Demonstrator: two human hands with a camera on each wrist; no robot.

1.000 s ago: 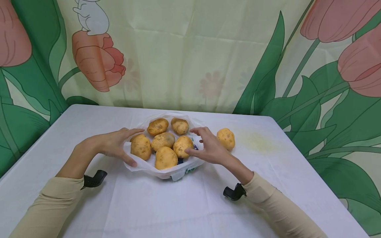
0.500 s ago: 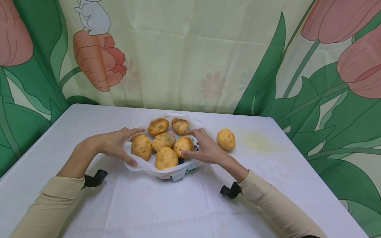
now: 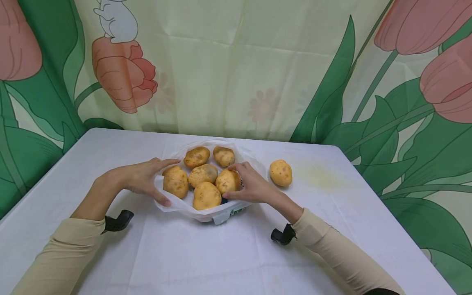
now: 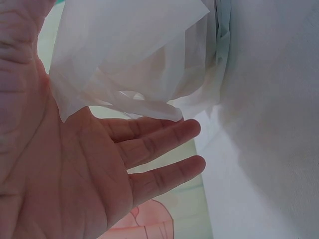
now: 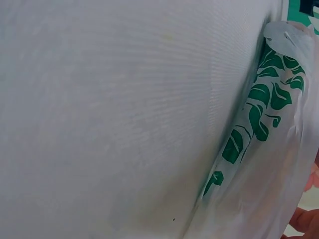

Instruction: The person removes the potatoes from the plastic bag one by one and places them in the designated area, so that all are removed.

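Curling round a potato (image 3: 228,180) at the right side of the white plastic bag (image 3: 202,215), the right hand (image 3: 254,183) has its forefinger at the far edge of that potato and its thumb at the near edge. How firmly it grips cannot be told. The left hand (image 3: 145,179) is spread at the left side of the bag, thumb by the near rim and fingers reaching along the far side; the left wrist view shows those fingers straight and apart, with a loose flap of the bag over part of the palm. The two hands are well apart, with the bag between them.

Inside the open bag are six potatoes in all, the gripped one included: a big potato (image 3: 175,182) at the left, a front potato (image 3: 207,196) by the near rim, a middle potato (image 3: 203,175), and two back potatoes (image 3: 197,157) toward the far rim. To the right of the bag, apart from it, sits a loose potato (image 3: 280,173). Green leaves (image 5: 259,107) are printed on the bag's side. Under the bag is a white cloth (image 3: 199,262), and beyond it hangs a flowered curtain (image 3: 228,73).
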